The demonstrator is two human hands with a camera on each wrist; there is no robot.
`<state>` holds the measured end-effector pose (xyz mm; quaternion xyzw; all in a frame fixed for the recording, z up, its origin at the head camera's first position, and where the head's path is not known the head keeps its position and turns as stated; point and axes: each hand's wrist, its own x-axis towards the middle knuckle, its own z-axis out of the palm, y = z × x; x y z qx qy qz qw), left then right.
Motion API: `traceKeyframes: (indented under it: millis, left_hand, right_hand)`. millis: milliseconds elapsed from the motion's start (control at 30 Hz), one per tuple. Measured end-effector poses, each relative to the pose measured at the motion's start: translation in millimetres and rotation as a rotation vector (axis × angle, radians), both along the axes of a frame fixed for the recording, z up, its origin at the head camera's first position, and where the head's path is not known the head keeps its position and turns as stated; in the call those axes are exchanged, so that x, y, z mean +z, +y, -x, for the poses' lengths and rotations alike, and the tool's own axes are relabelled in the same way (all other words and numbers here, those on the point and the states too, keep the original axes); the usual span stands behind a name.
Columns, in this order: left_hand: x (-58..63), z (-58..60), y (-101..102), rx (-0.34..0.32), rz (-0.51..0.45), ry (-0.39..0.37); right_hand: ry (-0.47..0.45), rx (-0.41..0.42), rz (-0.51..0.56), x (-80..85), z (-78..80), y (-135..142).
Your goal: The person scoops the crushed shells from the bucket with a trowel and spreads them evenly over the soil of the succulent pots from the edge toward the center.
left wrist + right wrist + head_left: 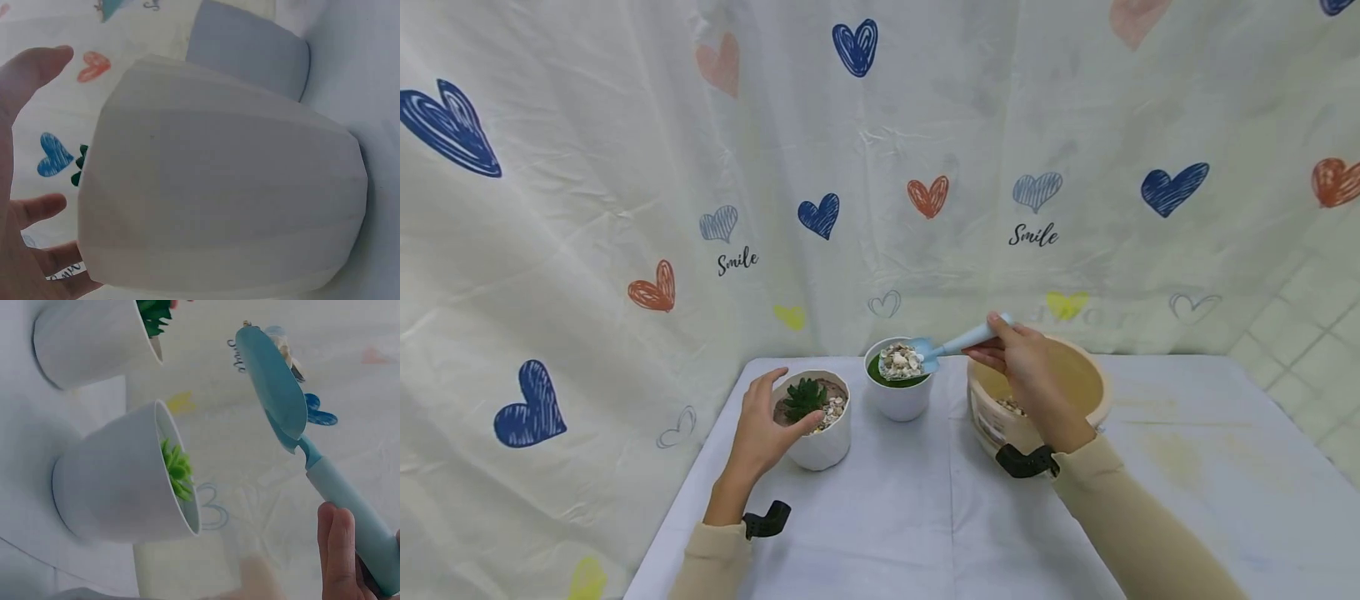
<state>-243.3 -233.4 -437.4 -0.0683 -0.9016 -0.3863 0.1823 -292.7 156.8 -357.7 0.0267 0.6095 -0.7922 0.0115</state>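
My right hand (1033, 371) grips the handle of a light blue trowel (966, 340). Small pale stones (901, 362) heap its blade, which hangs over a white pot (901, 404). A bright green succulent (177, 470) shows inside that pot in the right wrist view. At the left, my left hand (767, 429) spreads thumb and fingers about the rim of another white pot (822, 450). This one contains a dark green succulent (803, 398) with soil and stones around it. In the left wrist view the pot's faceted side (219, 181) fills the middle, with some fingertips partly hidden behind its rim.
A wide cream tub (1101, 392) stands at the right below my right forearm, some stones (1011, 406) at its bottom. White cloth (895, 517) covers the table. Behind it hangs a pale curtain (880, 142) printed with hearts; tiled wall (1311, 333) shows at far right.
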Motion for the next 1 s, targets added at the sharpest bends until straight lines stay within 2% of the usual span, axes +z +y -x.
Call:
traceKeyframes:
  millis: [233, 467, 600, 1000]
  left_hand:
    - [-15.9, 6.7, -3.6, -0.024, -0.009, -0.104]
    - [-27.4, 10.2, -8.9, -0.024, -0.078, -0.134]
    - [-34.4, 13.0, -11.9, -0.025, -0.107, -0.159]
    - [-42.7, 16.8, -16.5, -0.028, -0.166, -0.228]
  right_hand:
    - [-0.001, -0.004, -0.018, -7.3, 6.1, -24.0]
    - [-0.006, -0.029, -0.003, -7.9, 8.5, -48.0]
    - [-0.005, -0.049, -0.044, -9.8, 8.1, -57.6]
    - [0.051, -0.079, -0.095, -19.8, 11.6, -74.5]
